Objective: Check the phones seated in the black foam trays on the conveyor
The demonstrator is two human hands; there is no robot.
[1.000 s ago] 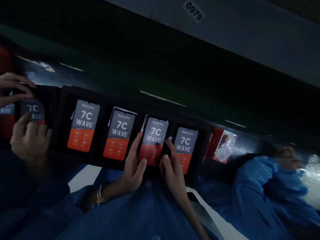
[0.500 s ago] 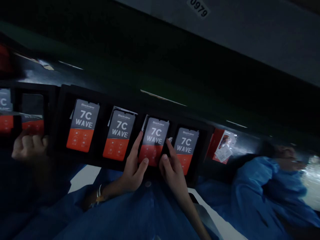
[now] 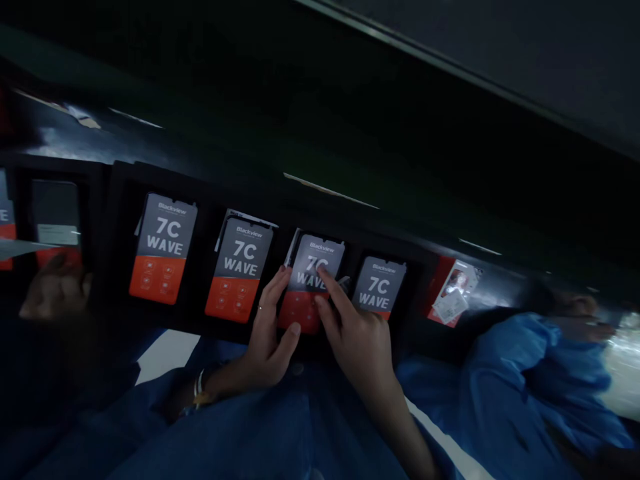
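Observation:
In front of me a smartphone (image 3: 306, 303) with a grey and red "Blackview 7C WAVE" screen lies in a black tray (image 3: 195, 319). My left hand (image 3: 270, 333) holds its left side, fingers along the edge and thumb by the lower corner. The index finger of my right hand (image 3: 357, 330) touches the screen near the lettering, with the thumb apart from it and the other fingers curled. Similar phones lie on both sides: one phone (image 3: 240, 270) just left, another phone (image 3: 163, 250) farther left, and a phone (image 3: 380, 287) on the right, partly covered by my right hand.
A red and white printed box (image 3: 453, 293) with a small plastic packet lies right of the tray. Another person's hand (image 3: 55, 287) is over a phone (image 3: 56, 207) in a neighbouring tray at left. A person in a blue smock (image 3: 525, 373) sits at right. A dark ledge (image 3: 400, 100) spans above.
My right hand has moved from the phone's right edge onto its screen. My left hand stays at the left side. The view has shifted slightly.

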